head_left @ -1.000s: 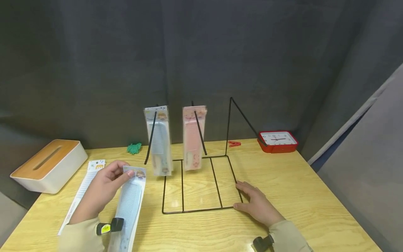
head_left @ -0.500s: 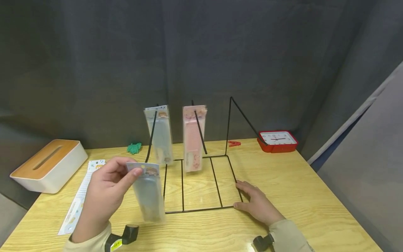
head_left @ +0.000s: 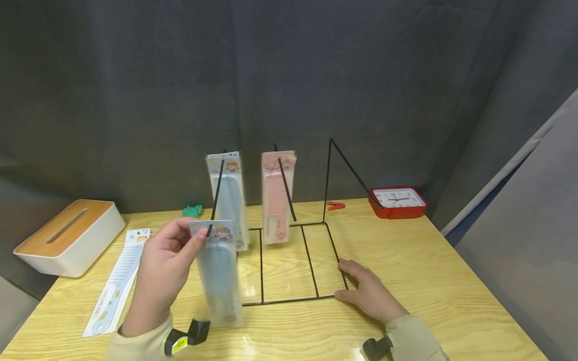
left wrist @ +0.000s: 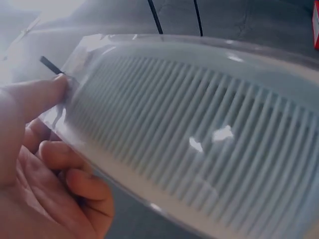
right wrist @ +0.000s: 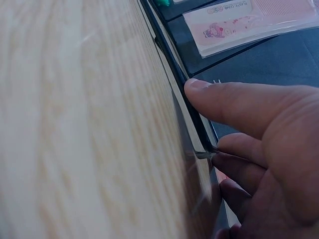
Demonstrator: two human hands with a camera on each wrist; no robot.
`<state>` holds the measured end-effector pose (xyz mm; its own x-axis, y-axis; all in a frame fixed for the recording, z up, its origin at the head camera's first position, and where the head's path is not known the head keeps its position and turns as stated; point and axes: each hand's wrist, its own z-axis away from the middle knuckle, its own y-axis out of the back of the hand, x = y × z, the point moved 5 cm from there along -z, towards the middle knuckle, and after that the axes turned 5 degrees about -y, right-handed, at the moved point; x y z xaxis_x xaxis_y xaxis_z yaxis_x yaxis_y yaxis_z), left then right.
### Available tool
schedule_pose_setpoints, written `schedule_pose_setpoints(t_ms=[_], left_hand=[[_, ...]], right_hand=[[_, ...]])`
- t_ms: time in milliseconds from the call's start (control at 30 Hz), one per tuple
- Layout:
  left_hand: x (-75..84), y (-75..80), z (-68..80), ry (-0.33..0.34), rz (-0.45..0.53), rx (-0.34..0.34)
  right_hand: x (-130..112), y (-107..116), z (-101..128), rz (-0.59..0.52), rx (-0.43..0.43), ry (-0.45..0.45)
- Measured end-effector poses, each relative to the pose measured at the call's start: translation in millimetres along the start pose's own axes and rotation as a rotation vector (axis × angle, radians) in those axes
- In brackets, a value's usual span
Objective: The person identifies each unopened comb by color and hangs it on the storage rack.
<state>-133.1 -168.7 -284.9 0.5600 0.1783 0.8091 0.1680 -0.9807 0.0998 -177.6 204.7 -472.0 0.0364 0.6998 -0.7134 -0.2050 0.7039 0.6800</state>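
Note:
In the head view my left hand (head_left: 160, 273) pinches a packaged blue comb (head_left: 220, 273) by its printed top, upright at the front end of the wire rack's left hook (head_left: 215, 200). The hook tip shows in front of the card, beside my thumb (left wrist: 52, 89) in the left wrist view. Behind it on that hook hang packaged blue combs (head_left: 232, 200); packaged pink combs (head_left: 274, 200) hang on the middle hook. My right hand (head_left: 368, 293) holds the black wire rack (head_left: 289, 301) at its front right base corner, thumb on the front wire. The held comb hides the base's left corner.
Another packaged comb (head_left: 117, 283) lies on the table at the left, beside a white tissue box (head_left: 90, 250) with a wooden lid. Green string (head_left: 192, 210), a red clip (head_left: 336, 205) and a red clock (head_left: 399, 203) stand farther back. The right hook (head_left: 352, 168) carries nothing.
My left hand has lifted the packaged comb from the table's front left and carried it right and up to the left hook's tip. My right hand stays at the rack's corner.

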Motion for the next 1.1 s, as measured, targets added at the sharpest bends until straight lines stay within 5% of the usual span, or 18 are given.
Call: schedule_pose_setpoints(t_ms=[233,700,867,1100], left_hand=[[-26.4,-7.5,-20.6,0.139,0.018,0.082],[-63.7,-12.7,-88.9,0.186,-0.408,0.047],[-77.7,-10.8,-91.3,0.197,-0.483,0.027],[-118.7,14.2,-75.8,0.273,-0.416,0.009]], right_hand=[[-1,-1,1,-0.011,-0.004,-0.013],[1,0,0,0.001,0.005,0.016],[1,0,0,-0.002,0.004,0.022],[0,0,0,-0.006,0.006,0.010]])
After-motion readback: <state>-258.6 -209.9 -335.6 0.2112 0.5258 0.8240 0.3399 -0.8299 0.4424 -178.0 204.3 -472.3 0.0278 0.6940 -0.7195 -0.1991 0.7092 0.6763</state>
